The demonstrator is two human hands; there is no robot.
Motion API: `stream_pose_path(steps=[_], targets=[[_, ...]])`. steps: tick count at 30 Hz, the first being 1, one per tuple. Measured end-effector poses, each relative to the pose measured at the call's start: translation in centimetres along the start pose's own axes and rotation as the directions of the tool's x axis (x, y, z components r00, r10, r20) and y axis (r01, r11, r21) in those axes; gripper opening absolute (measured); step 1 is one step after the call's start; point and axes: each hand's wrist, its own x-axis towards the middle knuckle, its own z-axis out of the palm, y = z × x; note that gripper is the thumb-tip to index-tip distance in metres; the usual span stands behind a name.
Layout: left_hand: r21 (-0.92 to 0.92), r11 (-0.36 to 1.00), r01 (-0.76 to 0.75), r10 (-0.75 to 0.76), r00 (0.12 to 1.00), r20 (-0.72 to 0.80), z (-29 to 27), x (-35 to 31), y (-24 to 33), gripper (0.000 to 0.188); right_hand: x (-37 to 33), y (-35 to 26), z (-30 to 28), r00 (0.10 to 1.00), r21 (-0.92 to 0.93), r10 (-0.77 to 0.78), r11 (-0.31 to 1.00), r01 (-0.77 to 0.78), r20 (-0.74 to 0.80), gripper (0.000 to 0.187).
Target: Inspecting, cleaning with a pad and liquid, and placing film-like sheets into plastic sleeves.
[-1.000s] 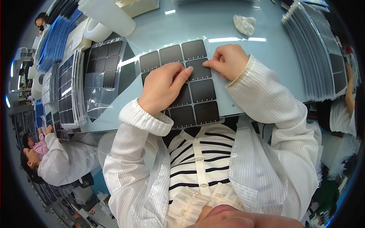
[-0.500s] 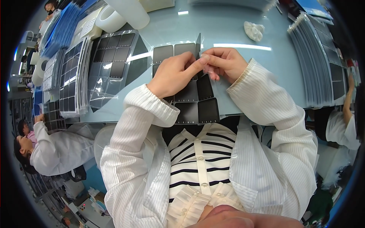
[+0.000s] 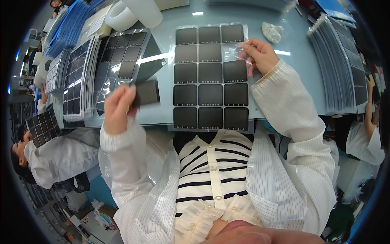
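My left hand (image 3: 119, 106) pinches a dark rectangular piece (image 3: 148, 93) over the table's left part, and its outline is blurred by motion. In front of me lies a clear sheet (image 3: 233, 52) bearing rows of dark rectangular pieces with rounded corners; the right-hand cell of the second row is clear. At that cell, on the sheet's right edge, my right hand (image 3: 260, 56) closes thumb and fingers on the clear film. Left of it, another clear sheet (image 3: 109, 77) of dark pieces lies partly bare, with a loose dark sheet (image 3: 152, 61) under its edge.
Stacks of similar sheets stand at the left (image 3: 76, 97) and right (image 3: 339, 69). White rolls (image 3: 122, 16) are at the back left, and a crumpled white lump (image 3: 271, 32) lies beyond my right hand. The table's near edge runs below the sheet. Other people sit at both sides.
My left hand has swung left, away from the right hand, carrying a dark piece off the sheet. The sheet now lies flatter, its second-row right cell clear. My right hand has shifted slightly right.
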Motion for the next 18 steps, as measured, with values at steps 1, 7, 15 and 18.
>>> stream_pose_path(steps=[1, 7, 15, 18], targets=[[0.009, 0.998, 0.057, -0.057, 0.997, 0.044, -0.5, -2.1, -0.3, 0.026, 0.0, 0.0, -0.1, 1.0, 0.0, 0.0, 1.0, 0.0, 0.007, 0.022], [-0.011, 0.923, 0.385, -0.363, 0.878, 0.311, -1.9, -9.7, -7.3, 0.024, 0.4, -0.2, -0.1, 1.0, -0.001, 0.002, 1.0, -0.002, -0.007, 0.024], [-0.461, 0.82, 0.339, -0.527, 0.76, -0.38, -3.2, -5.4, -21.2, 0.021, 0.5, -0.3, -0.4, 0.999, -0.048, -0.023, 0.999, 0.022, -0.024, 0.028], [-0.505, 0.815, 0.284, -0.486, 0.808, -0.332, -0.3, -5.1, -19.4, 0.023, 0.4, -0.3, -0.2, 0.999, -0.081, -0.022, 0.997, 0.018, -0.05, 0.028]])
